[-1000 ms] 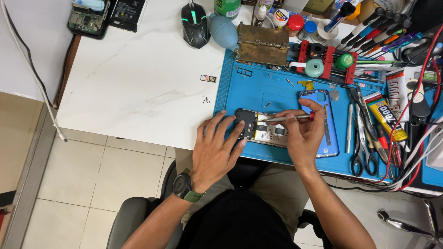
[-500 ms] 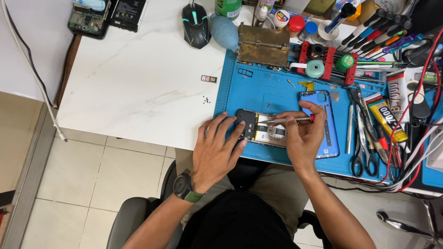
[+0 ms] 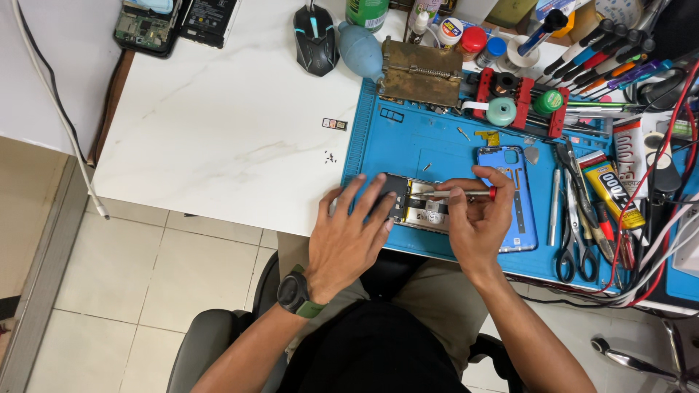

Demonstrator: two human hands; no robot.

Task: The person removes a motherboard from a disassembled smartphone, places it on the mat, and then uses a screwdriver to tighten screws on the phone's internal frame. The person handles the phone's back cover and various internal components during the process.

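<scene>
A person seated at a white bench (image 3: 218, 138) works on an opened phone (image 3: 419, 206) lying on a blue repair mat (image 3: 408, 142) at the bench's near edge. The left hand (image 3: 349, 240) presses flat on the phone's left end, fingers (image 3: 382, 191) spread apart over the dark cover, pinning the device rather than gripping it. The right hand (image 3: 477, 222) has its fingers closed together around a slim screwdriver (image 3: 459, 193) with a red cap, held nearly level. The screwdriver's long axis runs along the phone's own length, parallel to the near edge of the bench, its tip pointing left toward the left hand and resting over the exposed interior; whether the tip sits in a screw is too small to tell. The right hand is the nearer of the two to the open part of the phone. Just right of it lies a blue back cover (image 3: 510, 196); scissors and tweezers (image 3: 571, 218) lie further toward the right edge. A computer mouse (image 3: 315, 29) sits at the far edge.
</scene>
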